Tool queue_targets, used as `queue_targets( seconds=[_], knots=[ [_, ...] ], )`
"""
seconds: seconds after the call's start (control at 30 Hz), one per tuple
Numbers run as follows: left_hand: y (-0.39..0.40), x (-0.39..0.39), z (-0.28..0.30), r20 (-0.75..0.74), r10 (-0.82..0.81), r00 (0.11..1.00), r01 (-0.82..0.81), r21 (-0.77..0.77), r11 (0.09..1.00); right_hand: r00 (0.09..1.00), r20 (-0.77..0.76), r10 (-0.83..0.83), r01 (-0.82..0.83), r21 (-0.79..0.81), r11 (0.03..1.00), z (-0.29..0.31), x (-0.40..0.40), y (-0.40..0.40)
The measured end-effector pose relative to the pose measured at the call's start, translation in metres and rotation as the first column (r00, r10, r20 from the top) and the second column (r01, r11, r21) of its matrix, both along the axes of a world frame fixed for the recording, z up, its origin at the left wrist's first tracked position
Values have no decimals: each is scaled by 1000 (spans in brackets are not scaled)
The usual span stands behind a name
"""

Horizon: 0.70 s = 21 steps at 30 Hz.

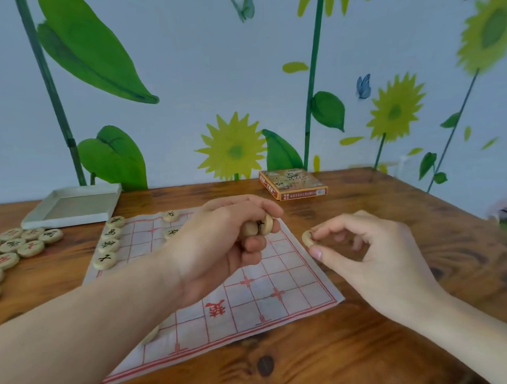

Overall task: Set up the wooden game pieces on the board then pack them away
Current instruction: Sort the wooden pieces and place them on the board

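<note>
Left hand (219, 244) curled over board (278, 291), grip pinching stacked pieces (258, 226) at fingertips; right hand (372, 253) just off board's edge above table (395, 345), pinching single piece (308, 237).

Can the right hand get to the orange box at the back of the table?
Probably yes. Only bare table lies between the right hand and the orange box, but the hand already pinches a piece, so grabbing the box would be awkward.

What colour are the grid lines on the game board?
Red lines on a pale board, clearest in the head view.
</note>
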<state>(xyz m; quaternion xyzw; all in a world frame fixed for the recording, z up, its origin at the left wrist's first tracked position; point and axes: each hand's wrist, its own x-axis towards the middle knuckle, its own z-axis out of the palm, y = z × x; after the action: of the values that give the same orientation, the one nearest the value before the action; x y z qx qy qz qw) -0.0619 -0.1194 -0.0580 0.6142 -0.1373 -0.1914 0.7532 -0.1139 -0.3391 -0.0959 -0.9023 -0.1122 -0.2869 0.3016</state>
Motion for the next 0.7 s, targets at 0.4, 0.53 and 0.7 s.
queue_targets(
  seconds=[0.4, 0.53, 0.7],
  knots=[
    [12, 2, -6, -113, 138, 984, -138, 7, 990, 963, -265, 39, -72, -115, 991, -19, 13, -1],
    [17, -1, -4, -80, 123, 989, -122, 23, 992, 979, -201, 36, -51, -68, 996, -17, 9, -2],
    [22, -2, -8, -54, 55, 997, -52, 51, 997, 990, -132, 42, -45, -16, 999, -8, 6, 0]
  ],
)
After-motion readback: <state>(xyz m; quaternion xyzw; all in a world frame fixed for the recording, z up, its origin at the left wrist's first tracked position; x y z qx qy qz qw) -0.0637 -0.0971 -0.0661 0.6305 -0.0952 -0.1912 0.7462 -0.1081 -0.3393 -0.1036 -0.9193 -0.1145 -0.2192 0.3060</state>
